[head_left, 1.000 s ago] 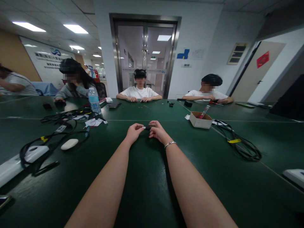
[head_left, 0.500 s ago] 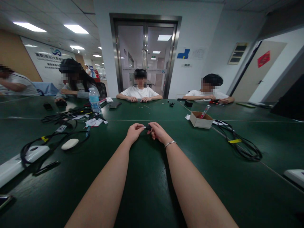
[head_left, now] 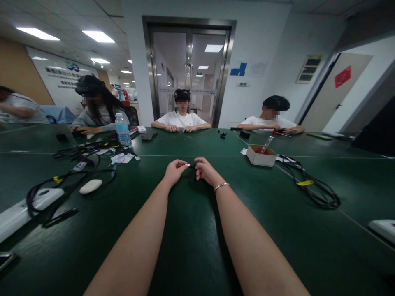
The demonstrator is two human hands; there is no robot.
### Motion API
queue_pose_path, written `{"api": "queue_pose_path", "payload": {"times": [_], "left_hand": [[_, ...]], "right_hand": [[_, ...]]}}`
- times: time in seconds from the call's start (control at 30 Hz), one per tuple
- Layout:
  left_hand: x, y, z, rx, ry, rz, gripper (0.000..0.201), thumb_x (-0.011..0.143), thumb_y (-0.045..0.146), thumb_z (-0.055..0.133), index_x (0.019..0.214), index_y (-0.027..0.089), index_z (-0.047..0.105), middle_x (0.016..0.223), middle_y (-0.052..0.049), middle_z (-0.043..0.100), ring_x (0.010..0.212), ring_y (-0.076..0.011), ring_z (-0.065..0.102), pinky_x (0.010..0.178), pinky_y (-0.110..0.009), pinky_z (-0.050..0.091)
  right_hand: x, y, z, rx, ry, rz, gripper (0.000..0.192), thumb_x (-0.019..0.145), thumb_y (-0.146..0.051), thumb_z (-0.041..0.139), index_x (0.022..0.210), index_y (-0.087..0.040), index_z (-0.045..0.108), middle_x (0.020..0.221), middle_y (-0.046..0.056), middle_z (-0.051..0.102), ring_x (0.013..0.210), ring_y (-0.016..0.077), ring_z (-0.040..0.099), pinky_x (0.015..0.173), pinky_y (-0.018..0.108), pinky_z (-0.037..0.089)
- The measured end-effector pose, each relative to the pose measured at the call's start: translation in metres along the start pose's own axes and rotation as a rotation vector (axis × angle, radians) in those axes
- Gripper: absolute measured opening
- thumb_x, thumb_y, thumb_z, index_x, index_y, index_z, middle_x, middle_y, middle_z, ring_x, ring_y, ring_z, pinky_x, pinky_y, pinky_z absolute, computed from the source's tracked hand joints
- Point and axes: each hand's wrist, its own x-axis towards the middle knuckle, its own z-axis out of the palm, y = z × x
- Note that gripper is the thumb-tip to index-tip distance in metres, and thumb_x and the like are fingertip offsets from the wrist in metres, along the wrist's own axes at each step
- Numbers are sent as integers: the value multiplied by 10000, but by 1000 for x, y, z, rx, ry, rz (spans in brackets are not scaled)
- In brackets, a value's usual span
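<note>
While both forearms are stretched out over the green table (head_left: 191,246), a small dark part (head_left: 191,166) is pinched between the two hands, just above the tabletop. The left hand (head_left: 175,170) is closed on the part's left end, where a short pale tip is gripped by the thumb and forefinger; the right hand (head_left: 206,169) is closed on the darker right end, with the other fingers curled under. The part is too small for its make to be told. Its long axis is laid from side to side, running straight from one set of fingertips to the other, so that it is bridged between them and neither hand is nearer than the other: both are touching it. The fingers of both hands are held narrow, shut on the part, with only a short stretch of it left bare in the middle. A bracelet (head_left: 221,187) is worn on the right wrist.

Off to the right of the fingers, well apart, a small cardboard box (head_left: 261,156) is seen, with a loop of black cable (head_left: 314,189) beyond it. To the left, also well apart, a water bottle (head_left: 122,130), a white oval object (head_left: 90,186) and more tangled cables (head_left: 70,176) are laid out. Across the table, other people are seated at their own work.
</note>
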Motion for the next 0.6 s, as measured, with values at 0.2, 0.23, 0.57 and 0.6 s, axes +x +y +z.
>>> {"api": "queue_pose_path", "payload": {"times": [0.2,0.23,0.57,0.6], "left_hand": [[0,-1,0,-1,-3,15,120,675,183,663,788,147,646,816,-62,670,776,-180,618,773,-316,466],[0,-1,0,-2,-3,11,120,674,183,664,787,147,646,812,-61,671,774,-180,618,775,-319,467],[2,-4,-1,11,-17,18,163,672,228,676,811,146,652,825,-72,670,782,-194,619,778,-334,464],[2,-5,-1,11,-15,16,164,674,227,673,814,145,651,825,-70,670,779,-190,618,773,-327,462]], "right_hand": [[2,-1,2,-87,18,31,84,862,-221,475,937,-183,478,507,-49,505,309,79,409,303,188,426],[2,-2,2,-83,11,36,109,845,-188,488,954,-189,485,499,-60,489,311,82,419,316,196,441],[3,-1,1,-47,11,44,160,814,-145,504,965,-197,514,479,-73,480,300,84,424,335,207,457],[2,-2,1,-35,9,45,157,814,-152,507,965,-194,516,490,-69,494,302,83,426,338,213,463]]}}
